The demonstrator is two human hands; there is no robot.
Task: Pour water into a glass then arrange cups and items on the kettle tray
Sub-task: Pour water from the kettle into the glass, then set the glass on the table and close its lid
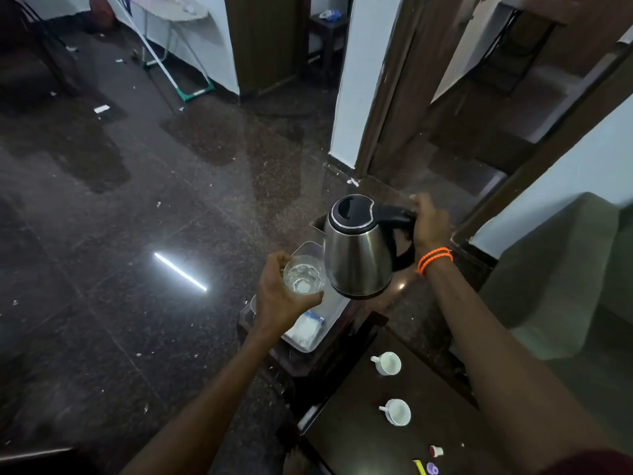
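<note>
My right hand [430, 226] grips the black handle of a steel kettle [358, 250], held in the air with its lid closed. Just left of the kettle's body, my left hand [281, 296] holds a clear glass [304, 275] with some water in it. Both hang above a clear tray [322, 323] that carries white packets [306, 329] and rests on a small dark stand. Two white cups [388, 363] [397, 412] stand on a dark table to the lower right.
Small items, a red-and-white cap [436, 450], a yellow piece and a purple piece [432, 469], lie near the dark table's front edge. A green sofa [565, 286] is at the right. Dark polished floor spreads to the left, with a mop by the far wall.
</note>
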